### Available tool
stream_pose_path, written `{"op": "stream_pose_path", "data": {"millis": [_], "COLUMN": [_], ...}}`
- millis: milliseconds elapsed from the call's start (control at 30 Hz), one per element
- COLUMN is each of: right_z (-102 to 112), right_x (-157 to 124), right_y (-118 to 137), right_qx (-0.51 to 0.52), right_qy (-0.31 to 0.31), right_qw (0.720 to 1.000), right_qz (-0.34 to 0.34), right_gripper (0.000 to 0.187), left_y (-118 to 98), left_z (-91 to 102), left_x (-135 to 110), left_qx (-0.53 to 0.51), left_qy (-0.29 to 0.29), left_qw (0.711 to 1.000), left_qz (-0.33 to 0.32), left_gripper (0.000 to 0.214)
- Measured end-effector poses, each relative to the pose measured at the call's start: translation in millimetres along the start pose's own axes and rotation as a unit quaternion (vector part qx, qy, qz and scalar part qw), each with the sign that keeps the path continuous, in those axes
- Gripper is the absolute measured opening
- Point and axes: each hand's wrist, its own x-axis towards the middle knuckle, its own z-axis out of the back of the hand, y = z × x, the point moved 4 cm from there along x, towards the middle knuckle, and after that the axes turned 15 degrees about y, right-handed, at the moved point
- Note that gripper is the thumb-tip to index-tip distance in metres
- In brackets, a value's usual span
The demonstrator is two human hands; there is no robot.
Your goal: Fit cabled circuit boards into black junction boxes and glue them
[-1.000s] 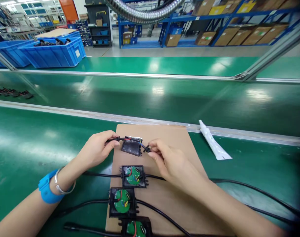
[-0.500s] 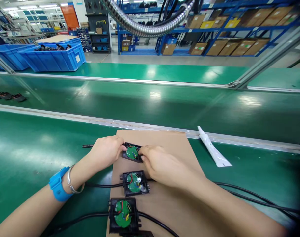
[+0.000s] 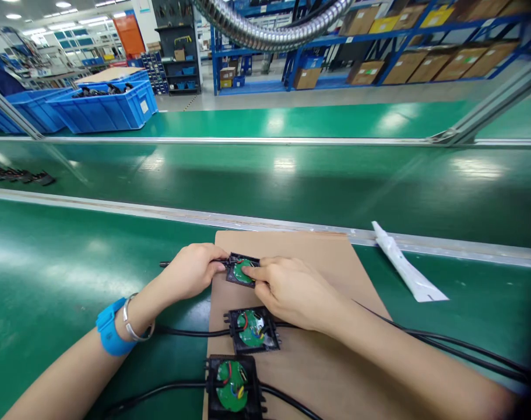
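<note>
The farthest black housing (image 3: 232,281), with a round green circuit board (image 3: 240,272) in it, lies near the top of a cardboard sheet. My left hand (image 3: 199,267) is closed, pinching the black cable (image 3: 164,264) where it enters the housing's left side. The index finger of my right hand (image 3: 287,286) presses on the board, with its thumb by the housing's right edge and the other fingers curled. Nearer to me lie a second black housing (image 3: 236,344) and a third (image 3: 213,402), each with a green board, coloured wires and black cables.
The cardboard sheet (image 3: 317,373) rests on a green tabletop (image 3: 38,280). A white tube (image 3: 407,265) lies to the right, against a metal rail (image 3: 116,208). Black cables (image 3: 466,350) run off right. Blue bins (image 3: 112,111) stand at the far left; a metal hose (image 3: 274,36) hangs overhead.
My right index finger has moved from the housing's right edge onto the circuit board. My left fingers have shifted to the cable at its left side. The view has turned slightly left.
</note>
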Motion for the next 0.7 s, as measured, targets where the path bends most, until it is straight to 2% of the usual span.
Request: {"op": "stream_pose_path", "data": {"millis": [167, 233, 367, 433, 567, 700], "right_z": [-7.9, -10.6, -14.0, -15.2, -15.3, -13.3], "right_x": [-7.3, -11.4, -15.1, -15.1, -15.1, -15.1], "right_y": [2.2, 3.2, 3.0, 2.0, 1.4, 3.2], "right_qx": [0.015, 0.025, 0.04, 0.048, 0.05, 0.047], "right_qy": [-0.02, -0.022, -0.034, -0.041, -0.048, -0.032], "right_qw": [1.0, 0.999, 0.998, 0.997, 0.997, 0.998], "right_qz": [0.011, 0.014, 0.028, 0.036, 0.032, 0.033], "right_gripper": [0.04, 0.038, 0.035, 0.035, 0.037, 0.033], "left_y": [2.1, -3.0, -20.9, -26.7, -31.9, -42.6], "left_z": [-1.4, -4.5, -11.1, -15.9, -26.7, -29.7], "left_x": [-7.6, -14.3, -28.6, -32.6, -34.2, -29.3], "left_qx": [-0.067, -0.084, -0.014, 0.049, 0.203, 0.281], "left_qy": [0.008, -0.01, -0.083, -0.099, -0.067, 0.021], "left_qw": [0.998, 0.996, 0.995, 0.993, 0.977, 0.957], "left_qz": [-0.014, -0.016, -0.046, -0.042, 0.019, 0.066], "left_gripper": [0.019, 0.019, 0.027, 0.03, 0.029, 0.027]}}
